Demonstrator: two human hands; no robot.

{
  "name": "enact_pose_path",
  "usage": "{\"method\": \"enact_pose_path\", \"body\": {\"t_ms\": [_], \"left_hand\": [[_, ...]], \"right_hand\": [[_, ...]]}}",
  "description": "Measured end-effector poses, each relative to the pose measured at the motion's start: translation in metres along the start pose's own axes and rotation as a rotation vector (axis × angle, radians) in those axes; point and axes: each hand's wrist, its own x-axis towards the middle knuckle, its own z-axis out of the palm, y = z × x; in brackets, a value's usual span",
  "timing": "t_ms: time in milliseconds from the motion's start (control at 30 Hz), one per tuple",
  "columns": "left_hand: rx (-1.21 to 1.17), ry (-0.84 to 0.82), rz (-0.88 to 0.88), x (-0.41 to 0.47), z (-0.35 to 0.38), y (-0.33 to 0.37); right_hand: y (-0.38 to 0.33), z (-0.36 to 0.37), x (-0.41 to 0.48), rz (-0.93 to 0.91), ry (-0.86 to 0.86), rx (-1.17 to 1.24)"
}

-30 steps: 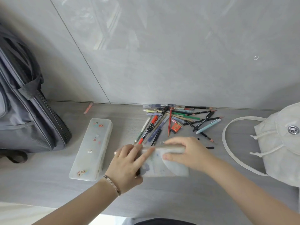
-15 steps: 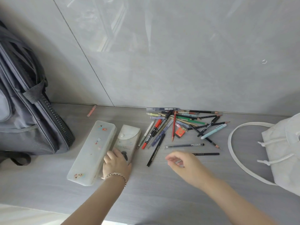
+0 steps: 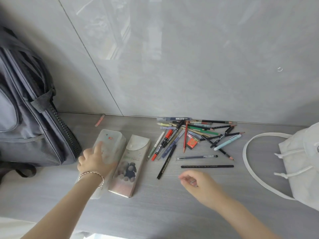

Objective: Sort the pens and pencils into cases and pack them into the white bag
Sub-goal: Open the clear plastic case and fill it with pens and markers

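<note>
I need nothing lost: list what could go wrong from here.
The pink pen lies alone by the wall, apart from the pile; it could be overlooked. The pile's pens cross each other, so pulling one may scatter others. The left hand only rests on the frosted case, which might slide.

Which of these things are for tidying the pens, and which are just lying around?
For the job:
pile of pens and pencils
frosted case
picture case
white bag

Just lying about:
grey backpack
pink stick by the wall, too small to tell what it is
</note>
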Motion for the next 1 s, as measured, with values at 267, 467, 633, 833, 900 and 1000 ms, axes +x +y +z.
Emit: {"method": "enact_pose_path", "body": {"t_ms": [267,467,633,833,900,1000], "left_hand": [[-1.080,-0.483,-0.161,-0.073,-0.026,0.059],[-1.161,-0.608,-0.199,-0.101,-0.006,0.091],[-1.068,-0.440,-0.117,-0.120,0.003,0.103],[-1.083,-0.447,0.013,-0.128,0.007,0.099],[-1.132,-0.510,0.030,-0.127,0.008,0.095],[-1.263,-0.550,0.027,-0.128,0.009,0.093]], "right_hand": [[-0.069,0.003,-0.007,-0.142,0.077,0.192],[-0.085,-0.010,-0.007,-0.232,0.108,0.099],[-0.070,-0.015,-0.016,-0.237,0.200,-0.175],[-0.058,-0.020,-0.027,-0.198,0.208,-0.097],[-0.057,-0.016,-0.029,-0.174,0.194,-0.091],[-0.038,-0.009,-0.018,-0.006,0.301,0.058]]}}
